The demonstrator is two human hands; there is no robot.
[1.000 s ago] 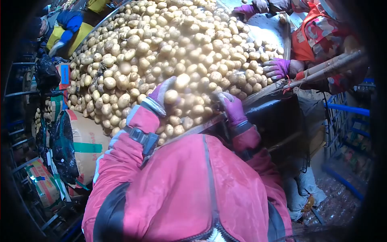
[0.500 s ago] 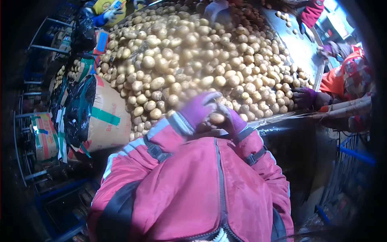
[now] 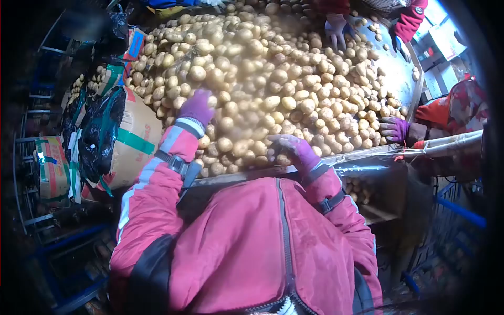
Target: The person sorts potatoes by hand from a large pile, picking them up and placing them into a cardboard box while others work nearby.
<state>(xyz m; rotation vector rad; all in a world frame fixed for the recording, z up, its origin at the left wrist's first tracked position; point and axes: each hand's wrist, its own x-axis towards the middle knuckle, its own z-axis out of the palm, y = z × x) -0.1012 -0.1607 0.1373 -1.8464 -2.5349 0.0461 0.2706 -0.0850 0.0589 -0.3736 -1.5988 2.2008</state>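
Note:
A large heap of potatoes [image 3: 294, 102] spreads in front of me. My left hand [image 3: 197, 107], in a purple glove, is at the heap's left part with its fingers curled in. One potato shows at its thumb side; the fingertips are partly hidden and blurred. Near the front edge, my right hand [image 3: 298, 150], in a soiled purple glove, bends its fingers around a potato [image 3: 283, 159]. Other potatoes lie close to both hands.
A metal rim [image 3: 362, 154] borders the heap in front. Left stands a cardboard box [image 3: 139, 139] with green tape and black plastic. Another person's purple-gloved hand [image 3: 395, 129] rests at the right edge, and a pale-gloved hand [image 3: 336, 29] reaches in at the back.
My hands have parted: the left has moved left and up over the heap, while the right stays near the front edge. At the back, a co-worker's pale glove has shifted right.

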